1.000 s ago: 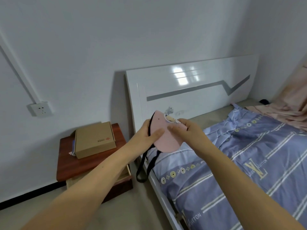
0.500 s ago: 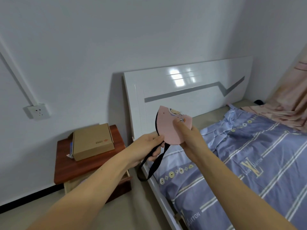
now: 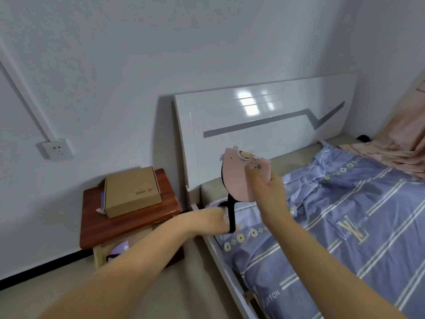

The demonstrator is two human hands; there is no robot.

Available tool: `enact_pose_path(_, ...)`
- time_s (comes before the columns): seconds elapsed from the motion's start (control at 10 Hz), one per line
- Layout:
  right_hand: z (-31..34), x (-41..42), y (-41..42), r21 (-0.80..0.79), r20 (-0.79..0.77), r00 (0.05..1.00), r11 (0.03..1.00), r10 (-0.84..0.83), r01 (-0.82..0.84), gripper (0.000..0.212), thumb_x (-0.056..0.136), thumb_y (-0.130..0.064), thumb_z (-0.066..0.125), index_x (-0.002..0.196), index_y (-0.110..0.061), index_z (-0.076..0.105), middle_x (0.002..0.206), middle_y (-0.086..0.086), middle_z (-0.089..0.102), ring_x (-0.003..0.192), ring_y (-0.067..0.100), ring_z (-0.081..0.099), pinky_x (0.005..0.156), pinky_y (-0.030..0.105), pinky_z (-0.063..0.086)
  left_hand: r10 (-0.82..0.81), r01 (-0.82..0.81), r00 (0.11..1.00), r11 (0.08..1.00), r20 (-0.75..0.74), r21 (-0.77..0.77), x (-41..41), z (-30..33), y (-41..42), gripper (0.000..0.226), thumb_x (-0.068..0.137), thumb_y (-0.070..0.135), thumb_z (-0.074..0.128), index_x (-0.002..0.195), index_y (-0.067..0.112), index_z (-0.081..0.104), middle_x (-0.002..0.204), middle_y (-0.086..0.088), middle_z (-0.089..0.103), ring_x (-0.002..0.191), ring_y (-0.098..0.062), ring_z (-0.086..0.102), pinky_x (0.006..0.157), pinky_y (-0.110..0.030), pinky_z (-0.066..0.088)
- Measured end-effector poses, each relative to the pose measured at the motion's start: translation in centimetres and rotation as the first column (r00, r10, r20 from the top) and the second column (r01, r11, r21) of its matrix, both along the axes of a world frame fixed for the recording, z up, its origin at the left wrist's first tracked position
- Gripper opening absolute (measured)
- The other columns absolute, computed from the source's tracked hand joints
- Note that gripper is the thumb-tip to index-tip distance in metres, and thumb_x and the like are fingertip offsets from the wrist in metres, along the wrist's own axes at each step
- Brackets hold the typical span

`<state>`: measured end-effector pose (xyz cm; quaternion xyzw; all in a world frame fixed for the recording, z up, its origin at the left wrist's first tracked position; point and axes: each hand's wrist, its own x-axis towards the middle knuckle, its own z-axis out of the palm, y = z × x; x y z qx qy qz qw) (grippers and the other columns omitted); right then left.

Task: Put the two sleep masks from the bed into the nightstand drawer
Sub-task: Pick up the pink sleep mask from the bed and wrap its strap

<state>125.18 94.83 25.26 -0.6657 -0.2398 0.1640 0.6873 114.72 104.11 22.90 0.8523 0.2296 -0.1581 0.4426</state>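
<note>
A pink sleep mask [image 3: 236,178], folded in half, is pinched in my right hand [image 3: 269,192] above the bed's left edge. Its black strap [image 3: 230,214] hangs down, and my left hand [image 3: 213,221] grips the strap's lower loop. The reddish wooden nightstand [image 3: 92,224] stands left of the bed with its drawer [image 3: 119,248] pulled open. A purple sleep mask [image 3: 120,247] lies inside the drawer, partly hidden by my left forearm.
A cardboard box [image 3: 132,191] sits on the nightstand top. The white headboard [image 3: 264,125] stands behind the bed, which carries a blue striped sheet [image 3: 345,226]. Pink fabric [image 3: 402,143] lies at the far right. A wall socket [image 3: 56,149] is at left.
My left hand let go of the mask's body, moved down and took the strap, pulling it taut. My right hand keeps the folded mask raised. The open drawer with the purple mask came into view.
</note>
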Motion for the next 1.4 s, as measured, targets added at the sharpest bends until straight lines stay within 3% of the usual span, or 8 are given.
enact_pose_path(0.1, -0.5, 0.6, 1.0, 0.001, -0.214, 0.973, 0.996, -0.085, 0.087, 0.012, 0.091, -0.023, 0.050, 0.101, -0.023, 0.057, 0.084, -0.003, 0.060, 0.074, 0.015, 0.060, 0.046, 0.023, 0.049, 0.188, -0.341, 0.907, 0.854, 0.378, 0.394, 0.7, 0.5, 0.5, 0.086, 0.088, 0.016, 0.056, 0.148, 0.012, -0.005, 0.150, -0.021, 0.032, 0.100, -0.024, 0.060, 0.082, -0.031, 0.048)
enact_pose_path(0.3, -0.6, 2.7, -0.6, 0.066, -0.711, 0.532, 0.797, 0.460, -0.600, 0.012, 0.094, -0.009, 0.049, 0.087, -0.003, 0.058, 0.055, 0.004, 0.054, 0.033, 0.004, 0.042, 0.025, 0.012, 0.033, -0.366, -0.197, 0.694, 0.731, 0.620, 0.653, -1.0, 1.7, 1.4, 0.060, 0.086, 0.011, 0.060, 0.139, 0.026, 0.037, 0.154, -0.001, 0.024, 0.142, -0.019, 0.024, 0.114, -0.028, 0.022)
enact_pose_path(0.5, 0.0, 4.4, -0.7, -0.057, -0.518, 0.618, 0.698, 0.591, -0.714, 0.022, 0.089, -0.014, 0.059, 0.111, -0.011, 0.063, 0.090, 0.008, 0.073, 0.075, 0.017, 0.069, 0.063, 0.027, 0.059, -0.353, -0.061, 0.597, 0.875, 0.720, 0.480, -2.6, 2.5, 1.1, 0.050, 0.088, 0.010, 0.055, 0.134, 0.024, 0.044, 0.151, 0.009, 0.022, 0.137, -0.009, 0.033, 0.114, -0.015, 0.025)
enact_pose_path(0.7, 1.3, 3.2, -0.1, -0.145, -0.417, 0.583, 0.582, 0.697, -0.800, 0.028, 0.095, -0.002, 0.044, 0.087, -0.013, 0.069, 0.071, -0.004, 0.073, 0.066, 0.007, 0.069, 0.055, 0.014, 0.053, -0.363, 0.037, 0.898, 0.626, 0.249, 0.779, 2.9, 1.2, 0.4, 0.051, 0.095, 0.016, 0.047, 0.143, 0.017, 0.032, 0.157, -0.005, 0.024, 0.144, -0.017, 0.017, 0.119, -0.035, 0.008)
enact_pose_path(0.9, 0.4, 2.2, -1.4, -0.465, 0.133, 0.800, 0.750, 0.585, -0.471, 0.051, 0.085, 0.003, 0.057, 0.117, -0.037, 0.062, 0.104, -0.014, 0.071, 0.080, -0.020, 0.056, 0.071, 0.006, 0.043, -0.644, -0.077, 0.490, 0.640, 0.588, 0.765, -2.6, 2.6, 0.3, 0.032, 0.085, 0.010, 0.059, 0.117, 0.010, 0.065, 0.136, -0.016, 0.051, 0.133, -0.025, 0.040, 0.113, -0.037, 0.035)
enact_pose_path(1.0, 0.3, 3.6, 1.3, -0.229, 0.051, 0.815, 0.801, 0.577, -0.553, 0.031, 0.095, -0.014, 0.048, 0.068, -0.017, 0.063, 0.059, -0.006, 0.061, 0.053, 0.005, 0.053, 0.057, 0.021, 0.041, -0.493, -0.142, 0.595, 0.713, 0.635, 0.687, -3.5, 2.6, 1.2, 0.036, 0.087, 0.013, 0.052, 0.120, 0.006, 0.062, 0.130, -0.016, 0.058, 0.127, -0.021, 0.047, 0.111, -0.027, 0.037)
enact_pose_path(1.2, -1.6, 3.9, 0.1, -0.186, -0.113, 0.743, 0.720, 0.660, -0.668, 0.028, 0.096, -0.022, 0.047, 0.082, -0.013, 0.069, 0.076, -0.003, 0.073, 0.071, 0.010, 0.068, 0.059, 0.020, 0.055, -0.407, -0.241, 0.654, 0.686, 0.637, 0.686, -4.5, 2.1, 3.3, 0.039, 0.082, 0.004, 0.064, 0.120, 0.012, 0.062, 0.131, -0.017, 0.057, 0.131, -0.026, 0.039, 0.114, -0.046, 0.027)
enact_pose_path(1.4, -1.2, 3.5, 1.4, -0.155, -0.317, 0.494, 0.470, 0.810, -0.869, 0.029, 0.087, -0.040, 0.056, 0.104, -0.021, 0.069, 0.095, 0.003, 0.072, 0.090, 0.017, 0.067, 0.075, 0.026, 0.055, -0.347, -0.140, 0.673, 0.807, 0.653, 0.574, -4.6, 0.8, 2.6, 0.035, 0.076, 0.004, 0.074, 0.101, 0.029, 0.074, 0.143, 0.013, 0.029, 0.142, 0.003, 0.006, 0.116, -0.012, 0.001)
